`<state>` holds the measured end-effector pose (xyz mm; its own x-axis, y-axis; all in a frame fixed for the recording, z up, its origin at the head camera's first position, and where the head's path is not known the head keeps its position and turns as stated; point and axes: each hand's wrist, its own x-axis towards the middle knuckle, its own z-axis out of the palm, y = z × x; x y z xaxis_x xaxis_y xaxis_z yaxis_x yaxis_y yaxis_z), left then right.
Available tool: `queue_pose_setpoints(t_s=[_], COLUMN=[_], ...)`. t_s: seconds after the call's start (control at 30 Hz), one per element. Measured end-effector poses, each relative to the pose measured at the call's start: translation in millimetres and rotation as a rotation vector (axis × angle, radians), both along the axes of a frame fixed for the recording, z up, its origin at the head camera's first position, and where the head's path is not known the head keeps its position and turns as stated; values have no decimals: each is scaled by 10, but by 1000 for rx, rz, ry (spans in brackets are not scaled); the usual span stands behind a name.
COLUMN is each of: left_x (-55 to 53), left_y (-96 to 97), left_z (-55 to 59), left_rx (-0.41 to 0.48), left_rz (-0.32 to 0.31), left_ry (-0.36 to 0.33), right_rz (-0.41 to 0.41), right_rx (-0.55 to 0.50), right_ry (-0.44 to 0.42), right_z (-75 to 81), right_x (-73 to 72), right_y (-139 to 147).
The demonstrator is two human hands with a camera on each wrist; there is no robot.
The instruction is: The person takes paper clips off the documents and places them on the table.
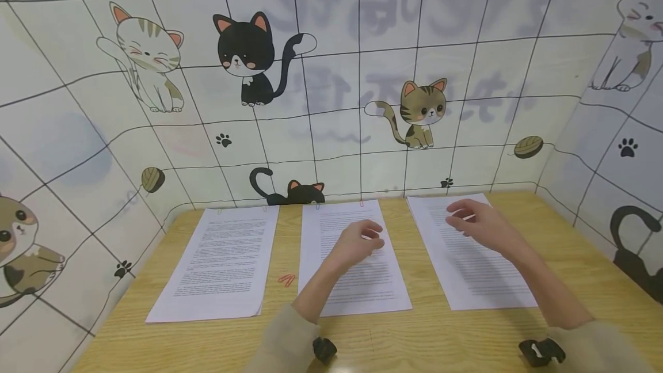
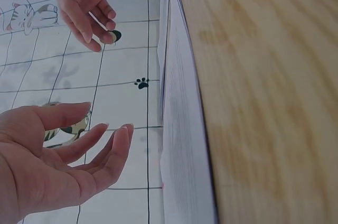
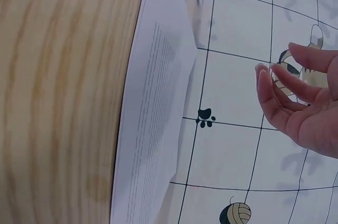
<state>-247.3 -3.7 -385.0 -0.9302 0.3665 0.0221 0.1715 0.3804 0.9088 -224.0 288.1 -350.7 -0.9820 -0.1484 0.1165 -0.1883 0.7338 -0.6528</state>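
Three stacks of printed paper lie in a row on the wooden table. My left hand (image 1: 356, 243) hovers above the middle stack (image 1: 357, 292), fingers loosely bent and holding nothing. Over the upper part of the right stack (image 1: 487, 281) is my right hand (image 1: 479, 223), also with nothing in it and its fingers relaxed. The left wrist view has both hands in sight above the paper edge. At the top edge of the middle stack sit a pale clip (image 1: 318, 206) and a red paper clip (image 1: 362, 203). The left stack (image 1: 217, 263) has two pale clips at its top.
Loose red paper clips (image 1: 286, 280) lie on the table (image 1: 373, 344) between the left and middle stacks. A white cloth-like wall (image 1: 342, 148) with cat drawings and grid lines encloses the table at the back and sides.
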Motion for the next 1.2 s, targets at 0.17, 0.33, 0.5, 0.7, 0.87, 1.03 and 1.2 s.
queue_pose_setpoints(t_s=[0.17, 0.33, 0.5, 0.7, 0.87, 1.03, 1.2], left_x=[-45, -90, -132, -154, -189, -221, -227], left_y=[-176, -408, -648, -887, -1040, -1164, -1259], left_z=[-22, -21, -35, -51, -67, -84, -79], left_rx=[-17, -6, 9, 6, -33, -37, -45], left_rz=[39, 70, 92, 139, 198, 223, 240], left_ry=[2, -30, -67, -89, -106, -131, -145], right_rz=[42, 50, 63, 86, 110, 156, 160], right_rx=[-68, -81, -101, -116, -111, -150, -166], right_ry=[-41, -89, -142, -179, -192, -197, -218], right_z=[-49, -104, -153, -196, -244, -306, -328], right_x=[-74, -147, -220, -272, -289, -310, -337], right_y=[-153, -291, -404, -524, -633, -722, -793])
